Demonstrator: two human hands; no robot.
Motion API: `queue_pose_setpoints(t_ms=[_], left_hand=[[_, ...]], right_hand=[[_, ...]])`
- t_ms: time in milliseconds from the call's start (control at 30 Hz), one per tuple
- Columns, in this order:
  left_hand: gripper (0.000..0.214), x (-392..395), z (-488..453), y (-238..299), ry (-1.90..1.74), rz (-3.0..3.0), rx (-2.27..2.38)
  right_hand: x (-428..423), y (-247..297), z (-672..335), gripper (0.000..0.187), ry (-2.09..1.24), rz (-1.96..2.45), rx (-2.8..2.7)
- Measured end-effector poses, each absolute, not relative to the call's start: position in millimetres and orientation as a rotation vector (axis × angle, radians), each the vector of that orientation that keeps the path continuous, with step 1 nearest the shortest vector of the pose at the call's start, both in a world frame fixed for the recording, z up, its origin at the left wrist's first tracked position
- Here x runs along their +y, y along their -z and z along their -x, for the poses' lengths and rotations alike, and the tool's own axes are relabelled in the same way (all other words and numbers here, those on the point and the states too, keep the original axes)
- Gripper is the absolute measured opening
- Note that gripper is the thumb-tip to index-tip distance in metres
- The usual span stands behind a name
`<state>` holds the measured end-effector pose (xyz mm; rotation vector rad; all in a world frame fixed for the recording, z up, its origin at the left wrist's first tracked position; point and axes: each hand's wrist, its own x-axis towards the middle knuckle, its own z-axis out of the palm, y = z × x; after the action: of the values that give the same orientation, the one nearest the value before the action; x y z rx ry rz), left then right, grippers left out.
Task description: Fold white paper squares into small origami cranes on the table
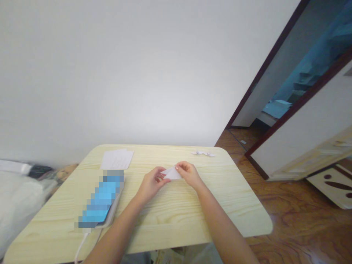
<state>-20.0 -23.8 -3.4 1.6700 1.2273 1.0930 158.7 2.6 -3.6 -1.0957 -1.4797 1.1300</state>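
Here, the left hand [151,185] and right hand [191,174] pinch opposite ends of a folded white paper triangle [172,173], keeping its layers together above the desk [176,223].

"What sort of place is shown here?"

"A room in a private home is indicated."

"By what is that suggested?"

"A glossy wood-patterned floor [288,209] is laid beside a light wooden bench [170,227] with rounded corners, and a plain white wall [115,80] is seen behind it."

"Is anything else shown?"

"A dark-framed doorway [264,69] is seen on the right, a white door [308,121] is left standing open, and a soft white bundle [19,205], possibly bedding, is heaped on the left."
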Motion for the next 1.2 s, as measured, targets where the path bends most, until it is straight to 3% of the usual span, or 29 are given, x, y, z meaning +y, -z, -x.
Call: queue_pose_setpoints(t_ms=[300,633,867,1200], left_hand=[[0.049,-17,21,7,-1.315,-1.269,1.050],[0.022,-16,28,1,-1.345,-1.331,1.250],[0.027,-16,25,-1,-1.365,-1.205,1.025],[0.025,-15,25,2,-1.343,-1.228,1.084]], right_hand=[[-1,-1,-164,0.015,-1.038,1.049,-1.649],[-8,-14,-165,0.010,-0.711,1.048,-1.979],[-10,-16,-165,0.014,-0.645,0.994,-2.071],[-17,-23,-161,0.013,-0.586,0.960,-2.149]])
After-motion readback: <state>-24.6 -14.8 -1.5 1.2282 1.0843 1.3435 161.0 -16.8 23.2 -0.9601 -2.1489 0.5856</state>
